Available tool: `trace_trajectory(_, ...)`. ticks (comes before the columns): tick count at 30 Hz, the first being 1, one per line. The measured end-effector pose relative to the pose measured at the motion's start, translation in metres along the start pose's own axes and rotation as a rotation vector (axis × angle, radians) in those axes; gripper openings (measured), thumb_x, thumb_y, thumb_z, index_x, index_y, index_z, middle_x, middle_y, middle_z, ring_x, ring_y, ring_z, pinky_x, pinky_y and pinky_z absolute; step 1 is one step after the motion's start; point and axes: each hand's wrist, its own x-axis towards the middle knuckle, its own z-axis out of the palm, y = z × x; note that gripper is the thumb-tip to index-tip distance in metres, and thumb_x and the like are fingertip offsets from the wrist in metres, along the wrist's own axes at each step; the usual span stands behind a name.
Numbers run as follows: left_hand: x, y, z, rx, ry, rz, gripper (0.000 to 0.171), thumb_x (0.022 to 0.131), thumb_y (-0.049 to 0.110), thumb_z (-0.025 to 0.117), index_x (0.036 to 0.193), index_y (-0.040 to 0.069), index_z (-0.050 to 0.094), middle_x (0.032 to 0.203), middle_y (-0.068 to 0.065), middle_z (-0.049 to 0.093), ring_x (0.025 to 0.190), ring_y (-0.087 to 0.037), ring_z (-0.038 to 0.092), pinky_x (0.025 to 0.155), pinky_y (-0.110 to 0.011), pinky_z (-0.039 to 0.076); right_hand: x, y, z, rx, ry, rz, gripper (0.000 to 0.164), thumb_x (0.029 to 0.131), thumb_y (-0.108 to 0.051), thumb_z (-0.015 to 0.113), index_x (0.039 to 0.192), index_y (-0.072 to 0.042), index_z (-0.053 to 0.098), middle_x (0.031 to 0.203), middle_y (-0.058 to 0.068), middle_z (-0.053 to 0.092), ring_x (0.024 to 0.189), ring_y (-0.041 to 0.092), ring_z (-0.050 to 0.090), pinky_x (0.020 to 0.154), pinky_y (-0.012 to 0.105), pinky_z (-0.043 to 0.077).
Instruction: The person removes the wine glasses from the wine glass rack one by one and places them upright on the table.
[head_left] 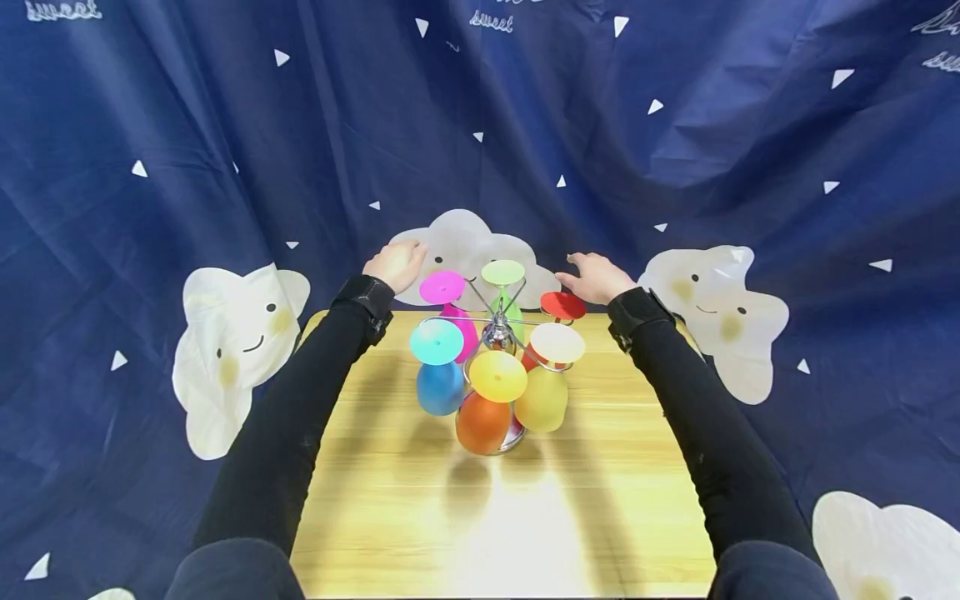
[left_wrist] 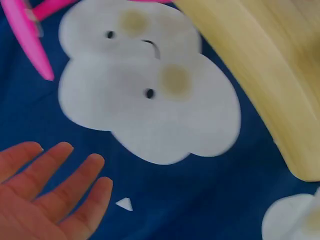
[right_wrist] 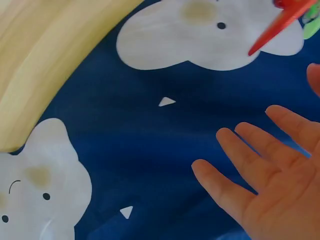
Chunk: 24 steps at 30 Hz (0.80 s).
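Several coloured stemmed goblets hang upside down from a metal rack [head_left: 498,333] on the table, feet up and bowls down. Among them are a blue goblet [head_left: 440,388], an orange goblet [head_left: 483,423], a yellow goblet [head_left: 542,400], a magenta goblet [head_left: 442,287], a green goblet [head_left: 503,272] and a red goblet [head_left: 562,306]. My left hand [head_left: 397,264] is held in the air, left of the magenta goblet, with fingers spread and nothing held. On the other side, my right hand [head_left: 595,278] hovers near the red goblet, fingers extended and holding nothing. Both hands appear apart from the rack.
The light wooden table [head_left: 375,517] lies under the rack, its far edge just behind the goblets. Beyond it hangs a dark blue curtain [head_left: 480,108] printed with white smiling clouds and small triangles. Bright glare covers the table's near part.
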Motion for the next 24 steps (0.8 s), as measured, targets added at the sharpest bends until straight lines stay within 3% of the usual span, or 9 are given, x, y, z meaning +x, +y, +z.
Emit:
trace_trajectory(7,-0.034,0.005,-0.005,-0.085,0.197,0.074,0.045,0.102,0.037,0.041,0.132,0.007,0.056,0.119,-0.014,0.065,0.109,-0.032,0.06,0.088,-0.051,0.05,-0.028,-0.003,-0.007,0.03,0.177,-0.079,0.048,0.097,-0.032,0.055,0.134,0.0,0.053,0.136,0.02,0.053,0.126,0.038,0.047,0.104,0.055,0.038)
trace_trajectory(14,-0.08,0.009,-0.003,-0.19,0.348,0.167,0.036,0.099,0.035,0.051,0.117,0.008,0.065,0.102,-0.011,0.068,0.087,-0.026,0.064,0.071,-0.043,0.053,-0.065,-0.009,-0.008,0.126,0.371,-0.16,0.039,0.095,-0.027,0.059,0.122,0.002,0.062,0.121,0.022,0.062,0.108,0.037,0.058,0.095,0.051,0.046)
trace_trajectory(20,-0.111,0.008,0.011,-0.287,0.427,0.229,0.03,0.097,0.029,0.057,0.109,0.004,0.069,0.09,-0.011,0.068,0.078,-0.024,0.063,0.07,-0.04,0.051,-0.103,-0.013,-0.004,0.221,0.525,-0.165,0.035,0.094,-0.026,0.061,0.115,0.002,0.065,0.111,0.021,0.066,0.098,0.036,0.063,0.088,0.049,0.048)
trace_trajectory(24,-0.127,0.007,0.026,-0.323,0.465,0.24,0.025,0.096,0.024,0.06,0.106,0.003,0.07,0.086,-0.01,0.067,0.074,-0.023,0.063,0.068,-0.037,0.05,-0.126,-0.02,0.006,0.233,0.611,-0.214,0.03,0.093,-0.024,0.064,0.11,0.001,0.068,0.101,0.017,0.068,0.091,0.032,0.064,0.081,0.045,0.05)
